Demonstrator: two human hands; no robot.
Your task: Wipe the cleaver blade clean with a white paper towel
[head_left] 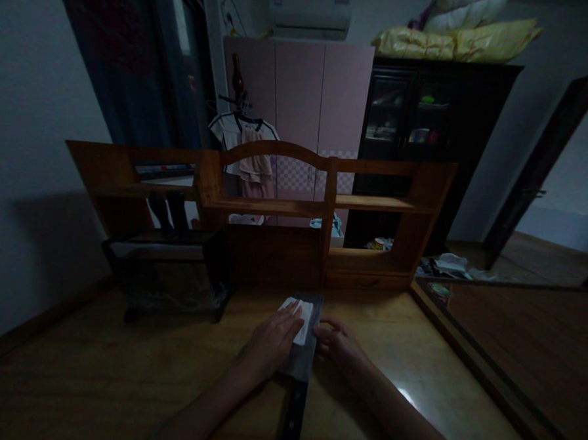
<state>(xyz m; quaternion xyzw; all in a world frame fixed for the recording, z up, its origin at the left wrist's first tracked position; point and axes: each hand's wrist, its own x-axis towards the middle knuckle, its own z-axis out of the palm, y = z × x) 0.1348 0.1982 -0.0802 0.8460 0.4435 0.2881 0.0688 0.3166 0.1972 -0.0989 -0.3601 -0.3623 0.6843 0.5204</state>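
Observation:
A cleaver (296, 366) lies on the wooden table with its broad blade pointing away from me and its black handle (292, 417) towards me. My left hand (281, 328) holds a folded white cloth or tissue (304, 322) flat against the upper part of the blade, fingers together over it. At the blade's right edge is my right hand (337, 340), its fingers bent and the tips at the metal, seemingly steadying the blade. The exact contact of those fingertips is partly hidden.
A dark knife holder (172, 279) with two black handles sticking up stands at the left of the table (363, 407). Behind it runs a wooden shelf unit (275, 208). A raised wooden edge (464, 354) borders the table on the right. The room is dim.

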